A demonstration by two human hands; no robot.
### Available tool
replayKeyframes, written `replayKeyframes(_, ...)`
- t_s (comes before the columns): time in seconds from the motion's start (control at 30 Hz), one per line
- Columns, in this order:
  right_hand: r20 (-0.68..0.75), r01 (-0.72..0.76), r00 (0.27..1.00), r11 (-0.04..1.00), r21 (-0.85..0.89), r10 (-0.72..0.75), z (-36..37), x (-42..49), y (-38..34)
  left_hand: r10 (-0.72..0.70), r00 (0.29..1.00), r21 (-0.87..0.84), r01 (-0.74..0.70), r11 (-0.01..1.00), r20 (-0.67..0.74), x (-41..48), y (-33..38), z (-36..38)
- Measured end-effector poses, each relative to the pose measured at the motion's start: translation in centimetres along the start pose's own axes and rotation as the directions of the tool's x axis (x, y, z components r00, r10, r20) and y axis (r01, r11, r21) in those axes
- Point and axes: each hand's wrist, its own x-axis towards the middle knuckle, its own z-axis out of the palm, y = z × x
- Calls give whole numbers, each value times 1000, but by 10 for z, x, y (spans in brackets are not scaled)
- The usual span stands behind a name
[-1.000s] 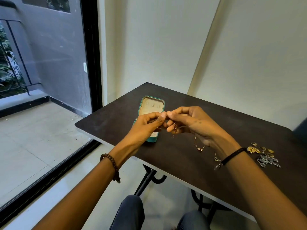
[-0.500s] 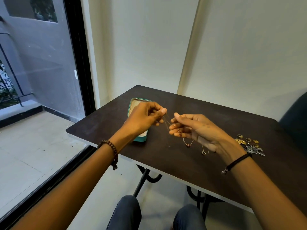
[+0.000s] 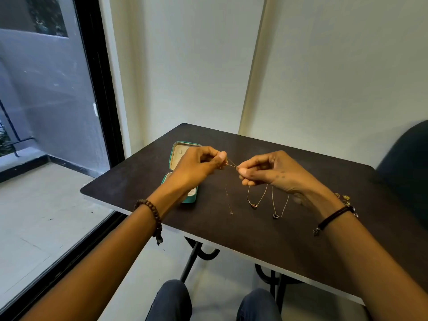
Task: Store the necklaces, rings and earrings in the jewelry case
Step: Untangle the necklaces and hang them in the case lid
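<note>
Mid-frame, the left hand and right hand are both pinching thin necklaces, loops hanging below the right. The open jewelry case is lying on the dark surface, left of centre.

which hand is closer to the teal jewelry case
Left. The left hand overlaps the jewelry case in view; the right hand is off to its right. Both pinch a necklace chain.

Dark table with 1 open teal jewelry case, small jewelry pile
</note>
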Motion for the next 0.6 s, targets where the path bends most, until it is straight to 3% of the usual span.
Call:
replayKeyframes(0.13,-34,11,999,999,32,-10,-2,3,-4,-186,977,-346,210,914,102,-4,5,5)
replayKeyframes(0.27,-49,-10,999,992,123,16,-5,6,-7,-313,933,-501,359,787,178,-8,5,10)
replayKeyframes(0.4,-84,-35,996,997,64,41,-4,9,-11,-327,910,-535,414,736,255,-11,3,10)
replayKeyframes(0.6,-113,-47,992,996,76,56,0,14,-14,-263,939,-467,340,817,223,-15,2,7)
